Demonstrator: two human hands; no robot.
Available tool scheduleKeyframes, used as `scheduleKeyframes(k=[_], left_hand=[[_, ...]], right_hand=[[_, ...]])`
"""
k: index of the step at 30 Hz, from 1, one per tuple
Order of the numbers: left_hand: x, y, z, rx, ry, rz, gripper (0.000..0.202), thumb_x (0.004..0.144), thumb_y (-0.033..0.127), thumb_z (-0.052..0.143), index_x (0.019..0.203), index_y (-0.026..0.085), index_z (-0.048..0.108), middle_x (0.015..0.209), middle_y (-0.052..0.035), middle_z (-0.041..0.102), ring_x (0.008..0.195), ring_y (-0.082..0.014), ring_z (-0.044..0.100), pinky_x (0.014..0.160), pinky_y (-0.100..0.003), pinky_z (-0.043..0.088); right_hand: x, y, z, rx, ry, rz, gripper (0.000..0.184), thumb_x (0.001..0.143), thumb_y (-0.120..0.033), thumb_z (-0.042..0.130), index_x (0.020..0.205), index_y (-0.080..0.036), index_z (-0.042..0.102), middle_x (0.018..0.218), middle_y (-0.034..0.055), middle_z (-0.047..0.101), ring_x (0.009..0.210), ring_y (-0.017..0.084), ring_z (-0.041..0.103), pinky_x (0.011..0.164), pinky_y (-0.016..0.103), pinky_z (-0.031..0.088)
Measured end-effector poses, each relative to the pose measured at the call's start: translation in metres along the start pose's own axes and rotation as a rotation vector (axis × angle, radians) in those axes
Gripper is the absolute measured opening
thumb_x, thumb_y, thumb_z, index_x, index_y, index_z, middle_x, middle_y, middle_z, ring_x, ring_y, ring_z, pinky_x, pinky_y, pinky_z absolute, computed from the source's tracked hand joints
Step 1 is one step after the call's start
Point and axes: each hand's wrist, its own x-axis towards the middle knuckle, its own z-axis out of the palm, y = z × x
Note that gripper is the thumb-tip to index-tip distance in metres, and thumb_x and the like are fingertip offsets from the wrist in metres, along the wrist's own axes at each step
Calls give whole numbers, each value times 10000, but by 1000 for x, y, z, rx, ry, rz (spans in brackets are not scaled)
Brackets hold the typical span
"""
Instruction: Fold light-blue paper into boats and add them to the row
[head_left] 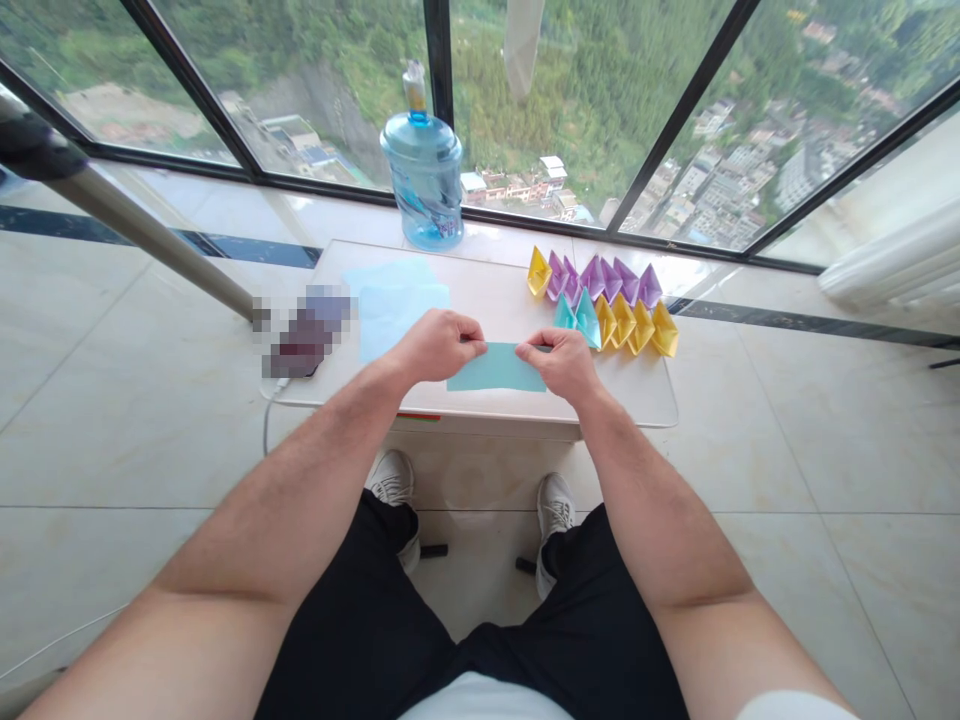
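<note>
A teal sheet of paper (pixel 496 370), with a straight upper edge that looks folded, lies near the front edge of the low white table (pixel 480 405). My left hand (pixel 442 343) pinches its upper left corner between thumb and forefinger. At the upper right corner, my right hand (pixel 562 362) pinches the same paper. Just beyond my right hand stand two teal paper boats (pixel 577 318). Beside my left hand, flat light-blue sheets of paper (pixel 401 300) lie on the table.
Purple paper boats (pixel 604 280) and yellow paper boats (pixel 637 328) stand in rows at the table's right. A blurred-out device (pixel 307 335) with a white cable lies at the left end. Behind the table, a blue water jug (pixel 425 180) stands by the window. A slanting pole (pixel 150 220) rises at left.
</note>
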Motion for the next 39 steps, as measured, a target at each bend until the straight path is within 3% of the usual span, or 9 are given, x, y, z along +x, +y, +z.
scheduleKeyframes(k=[8,10,13,14,20,24,27,33,39], left_hand=[[-1,-8,-13,10,-80,-132,253,774,363,605,701,149,717,575,13,584,558,-127,491,546,-250,366],[-3,-10,-10,75,-46,-93,263,816,358,590,765,149,741,654,-11,646,633,-155,563,626,-270,436],[-10,-12,2,231,133,105,337,814,282,641,1118,172,735,1023,-70,727,962,-230,643,915,-350,489],[-13,-12,8,273,131,148,348,819,260,644,1148,179,724,1082,-81,715,1027,-242,636,961,-365,484],[-30,-15,41,456,-160,220,335,894,187,553,1187,159,712,1056,-110,676,1063,-262,634,998,-384,498],[-31,-19,47,488,-158,269,374,910,182,512,1243,151,679,1065,-122,650,1073,-270,609,1000,-398,497],[-29,-20,48,488,-160,273,420,900,161,493,1290,138,647,1050,-121,634,1064,-259,602,1006,-383,490],[-27,-17,49,476,-180,240,442,873,155,511,1298,103,620,1094,-145,632,1098,-283,589,1024,-413,481],[-25,-19,50,442,-152,217,429,853,158,532,1265,94,637,1102,-158,650,1139,-296,603,1045,-425,479]], right_hand=[[5,10,-3,214,65,194,321,648,-473,767,707,-167,689,574,-52,520,533,96,427,519,250,354],[6,12,-1,210,94,211,331,639,-481,772,686,-170,669,582,-54,520,540,94,430,517,247,349],[7,16,7,138,62,232,299,640,-451,763,706,-169,687,575,-61,514,537,99,436,508,247,335],[7,17,10,101,37,218,282,660,-441,750,701,-169,688,576,-60,517,543,100,443,515,248,339],[2,23,25,-295,38,91,169,771,-351,710,728,-188,714,628,-33,614,628,131,540,618,259,387],[-5,30,29,-493,56,-73,66,825,-250,696,825,-202,741,808,17,707,778,172,620,735,282,446],[-10,37,31,-541,50,-234,130,864,-195,672,947,-219,769,928,46,726,922,192,650,838,287,473],[-17,47,30,-631,-5,-496,252,934,-149,586,1065,-249,776,952,46,738,923,197,624,845,291,492],[-20,50,24,-676,-41,-622,263,961,-143,552,1070,-228,776,1013,45,762,928,206,610,840,307,509]])
